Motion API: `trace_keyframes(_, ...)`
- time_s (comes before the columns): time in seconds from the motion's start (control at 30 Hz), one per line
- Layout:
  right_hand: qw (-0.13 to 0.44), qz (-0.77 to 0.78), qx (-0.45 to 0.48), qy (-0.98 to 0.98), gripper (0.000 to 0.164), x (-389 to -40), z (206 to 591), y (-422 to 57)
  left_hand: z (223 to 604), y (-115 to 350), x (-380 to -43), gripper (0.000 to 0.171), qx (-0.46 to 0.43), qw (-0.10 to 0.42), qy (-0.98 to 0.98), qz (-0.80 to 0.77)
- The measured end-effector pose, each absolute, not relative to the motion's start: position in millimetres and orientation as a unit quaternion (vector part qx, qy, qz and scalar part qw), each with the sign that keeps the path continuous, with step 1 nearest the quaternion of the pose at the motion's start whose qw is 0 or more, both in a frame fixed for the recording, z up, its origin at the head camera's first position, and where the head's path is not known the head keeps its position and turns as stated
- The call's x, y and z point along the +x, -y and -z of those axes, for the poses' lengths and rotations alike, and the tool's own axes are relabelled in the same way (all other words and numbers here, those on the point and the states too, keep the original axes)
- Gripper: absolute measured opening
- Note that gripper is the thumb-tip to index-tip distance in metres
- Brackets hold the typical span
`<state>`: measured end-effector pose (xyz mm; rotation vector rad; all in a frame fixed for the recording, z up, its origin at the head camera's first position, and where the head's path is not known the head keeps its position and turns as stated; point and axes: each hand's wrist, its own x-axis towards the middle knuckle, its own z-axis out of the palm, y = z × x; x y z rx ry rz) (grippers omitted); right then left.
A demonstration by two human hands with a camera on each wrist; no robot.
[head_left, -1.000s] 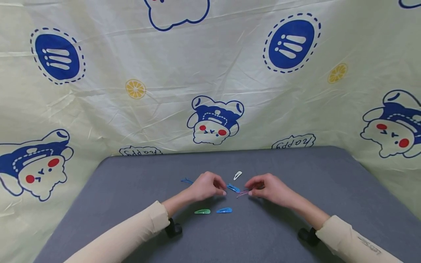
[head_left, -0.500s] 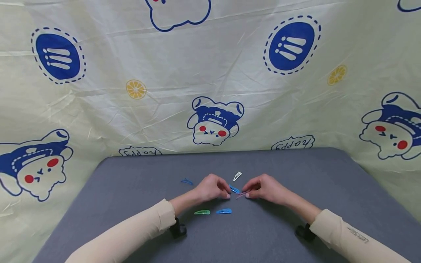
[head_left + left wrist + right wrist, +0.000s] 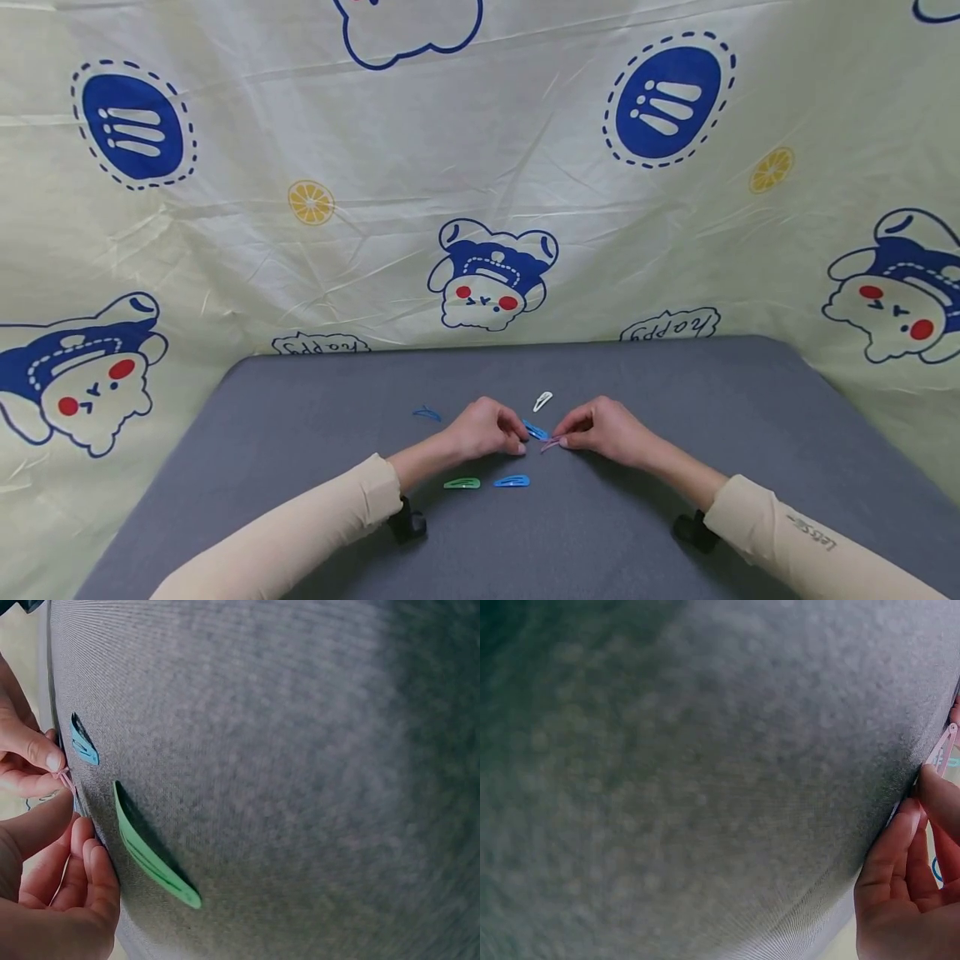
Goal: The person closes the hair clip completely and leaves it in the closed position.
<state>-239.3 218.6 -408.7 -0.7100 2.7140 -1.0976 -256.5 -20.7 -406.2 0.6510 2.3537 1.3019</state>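
My right hand [image 3: 606, 429] pinches a pink snap hair clip [image 3: 551, 444] between thumb and fingertips. Its two arms stand apart, pointing towards my left hand [image 3: 486, 427]. That hand hovers just left of the clip, fingers loosely bent, thumb apart from them and nothing visible between. Behind the left fingertips lies a blue hair clip [image 3: 536, 431], partly covered by them. In the left wrist view, the left thumb overlaps the end of the pink hair clip [image 3: 66, 778]. The right wrist view shows the pink hair clip [image 3: 946, 746] beyond the right thumb.
On the grey table [image 3: 315, 450], a green hair clip [image 3: 462, 483] and another blue one [image 3: 512, 481] lie nearer the body. A white hair clip [image 3: 542, 402] lies farther back, and a dark blue clip [image 3: 427, 413] to the left. A printed curtain [image 3: 375, 275] hangs behind.
My left hand has moved slightly right, closer to the pink hair clip, uncovering the dark blue clip. My right hand has shifted a little left with the pink hair clip.
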Motion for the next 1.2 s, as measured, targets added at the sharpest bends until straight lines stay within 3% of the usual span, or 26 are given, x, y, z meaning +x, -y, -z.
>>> trace_keyframes(0.47, 0.070, 0.390, -0.220, -0.891, 0.006, -235, 403, -221, 407, 25, -257, 0.010, 0.248, 0.189, -0.835, -0.453)
trace_keyframes(0.93, -0.009, 0.393, -0.184, -0.901, 0.006, -223, 399, -210, 399, 37, -255, 0.014, 0.264, 0.130, -0.842, -0.453)
trace_keyframes(1.2, -0.043, 0.415, -0.178, -0.891, 0.010, -214, 396, -201, 390, 45, -252, 0.016, 0.264, 0.132, -0.836, -0.462)
